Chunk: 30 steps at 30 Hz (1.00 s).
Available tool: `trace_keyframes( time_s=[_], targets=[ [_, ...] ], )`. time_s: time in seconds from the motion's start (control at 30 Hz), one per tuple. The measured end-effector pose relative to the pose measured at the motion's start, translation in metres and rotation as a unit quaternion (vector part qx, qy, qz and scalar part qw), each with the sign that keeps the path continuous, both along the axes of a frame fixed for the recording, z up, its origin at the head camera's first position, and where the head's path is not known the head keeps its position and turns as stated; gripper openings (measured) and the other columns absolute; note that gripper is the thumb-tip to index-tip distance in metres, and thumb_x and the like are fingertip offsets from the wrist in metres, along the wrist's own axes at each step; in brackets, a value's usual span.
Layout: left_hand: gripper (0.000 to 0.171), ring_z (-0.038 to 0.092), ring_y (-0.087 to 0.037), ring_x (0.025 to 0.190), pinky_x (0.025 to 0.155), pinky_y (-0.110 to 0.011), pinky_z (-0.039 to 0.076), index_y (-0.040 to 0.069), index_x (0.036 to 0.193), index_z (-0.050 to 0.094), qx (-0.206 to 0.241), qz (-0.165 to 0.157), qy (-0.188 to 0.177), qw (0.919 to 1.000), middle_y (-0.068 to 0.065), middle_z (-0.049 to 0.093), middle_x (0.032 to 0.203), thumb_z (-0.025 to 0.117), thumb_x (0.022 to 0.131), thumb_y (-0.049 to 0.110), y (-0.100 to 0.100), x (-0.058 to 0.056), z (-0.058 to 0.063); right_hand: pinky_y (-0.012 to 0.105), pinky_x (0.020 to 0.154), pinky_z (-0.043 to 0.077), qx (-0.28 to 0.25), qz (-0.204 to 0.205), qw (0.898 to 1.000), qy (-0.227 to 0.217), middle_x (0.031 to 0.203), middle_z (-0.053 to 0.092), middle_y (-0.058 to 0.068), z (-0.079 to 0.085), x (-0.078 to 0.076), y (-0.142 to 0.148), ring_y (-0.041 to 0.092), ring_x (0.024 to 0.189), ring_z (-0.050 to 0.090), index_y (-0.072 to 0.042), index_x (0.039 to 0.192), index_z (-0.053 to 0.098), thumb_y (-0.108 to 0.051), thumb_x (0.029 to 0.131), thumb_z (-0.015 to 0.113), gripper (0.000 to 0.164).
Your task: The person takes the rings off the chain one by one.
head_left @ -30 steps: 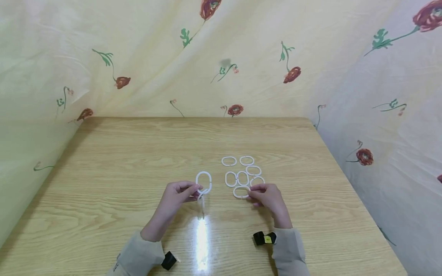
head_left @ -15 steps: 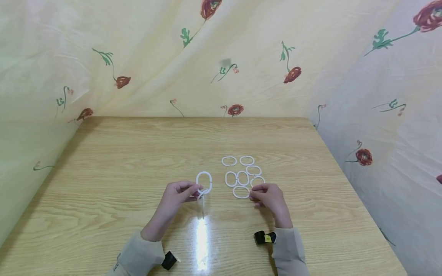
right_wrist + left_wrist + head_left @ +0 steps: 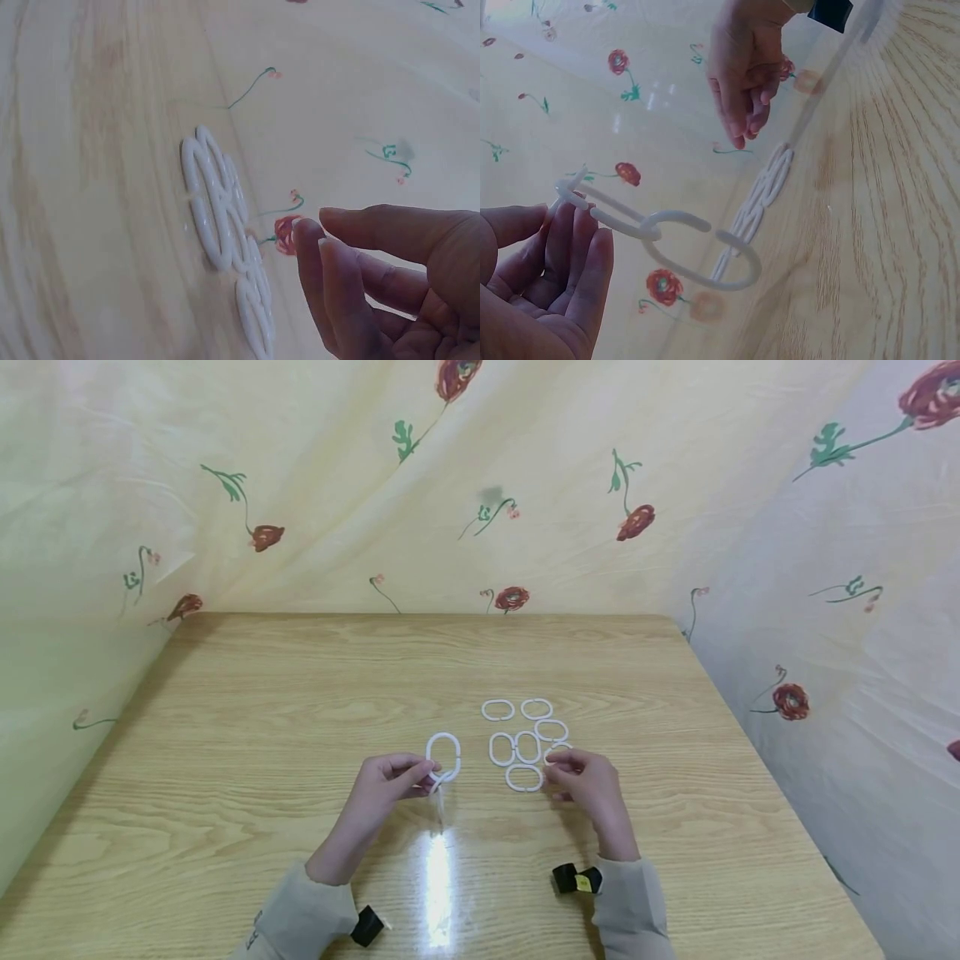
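Note:
My left hand (image 3: 393,781) pinches a short chain of white oval plastic links between thumb and fingertips. The upper link (image 3: 443,735) stands upright in the head view, with another hanging below it. Seen from the left wrist, a link (image 3: 739,282) with a small gap in its side dangles at the chain's free end. My right hand (image 3: 588,785) hovers at the right side of the loose links, its fingers loosely bent and nothing between them. Just left of its fingertips lies the nearest loose link (image 3: 523,790). Behind the fingers, another link (image 3: 558,746) is partly hidden.
Several more white links lie flat in a cluster, including a pair side by side (image 3: 491,750) and one at the back left (image 3: 498,701). The wooden table (image 3: 300,677) meets a flowered cloth (image 3: 337,527) at its back edge. A bright reflection crosses the tabletop in front.
The right hand's fingertips have come away from the nearest loose link, parting and rising slightly. That link has shifted a little to the left. My left hand and its chain stay in place.

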<state>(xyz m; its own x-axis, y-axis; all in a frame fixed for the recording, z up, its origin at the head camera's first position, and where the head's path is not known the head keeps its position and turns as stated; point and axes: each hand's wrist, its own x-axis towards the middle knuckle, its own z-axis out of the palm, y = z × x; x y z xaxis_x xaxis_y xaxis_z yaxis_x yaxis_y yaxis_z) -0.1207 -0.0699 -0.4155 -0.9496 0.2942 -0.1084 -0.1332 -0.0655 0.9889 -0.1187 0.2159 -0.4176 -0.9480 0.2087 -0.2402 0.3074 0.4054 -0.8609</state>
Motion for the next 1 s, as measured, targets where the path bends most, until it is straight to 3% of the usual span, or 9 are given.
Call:
trace_keyframes(
  time_s=[0.2,0.47,0.83,1.0],
  targets=[
    [0.027,0.065,-0.004,0.076,0.074,-0.023,0.060,-0.020,0.107,0.061,0.001,-0.002,-0.004,1.0000,0.010,0.068,0.079,0.058,0.095,0.005,0.001,0.000,0.000,0.027,0.059,0.061,-0.004,0.010,1.000,0.025,0.088,0.073,0.012,0.004,0.000,-0.010,0.010,0.072,0.067,0.006,0.106,0.069,-0.005,0.086,0.069,0.023],
    [0.027,0.066,-0.004,0.076,0.075,-0.022,0.060,-0.019,0.108,0.061,0.001,-0.014,0.009,0.9999,0.008,0.070,0.083,0.059,0.095,0.005,0.000,0.000,-0.001,0.026,0.057,0.060,-0.012,0.039,0.998,0.055,0.094,0.072,0.022,0.012,0.000,-0.027,0.011,0.072,0.067,0.004,0.104,0.070,-0.005,0.087,0.069,0.019],
    [0.025,0.067,-0.005,0.075,0.076,-0.024,0.060,-0.019,0.107,0.062,-0.004,-0.022,0.023,0.9995,-0.019,0.072,0.095,0.059,0.094,0.002,0.002,0.000,-0.001,0.026,0.060,0.061,-0.024,0.102,0.986,0.127,0.092,0.072,0.021,0.026,0.003,-0.051,0.003,0.072,0.065,0.003,0.100,0.073,-0.004,0.086,0.071,0.015],
    [0.025,0.067,-0.003,0.077,0.077,-0.023,0.060,-0.021,0.107,0.061,-0.006,-0.026,0.028,0.9992,-0.032,0.068,0.101,0.058,0.094,0.001,0.002,0.001,-0.001,0.025,0.059,0.060,-0.025,0.132,0.979,0.154,0.089,0.073,0.019,0.031,0.004,-0.059,0.006,0.074,0.066,0.003,0.099,0.073,-0.005,0.085,0.072,0.016]
  ],
)
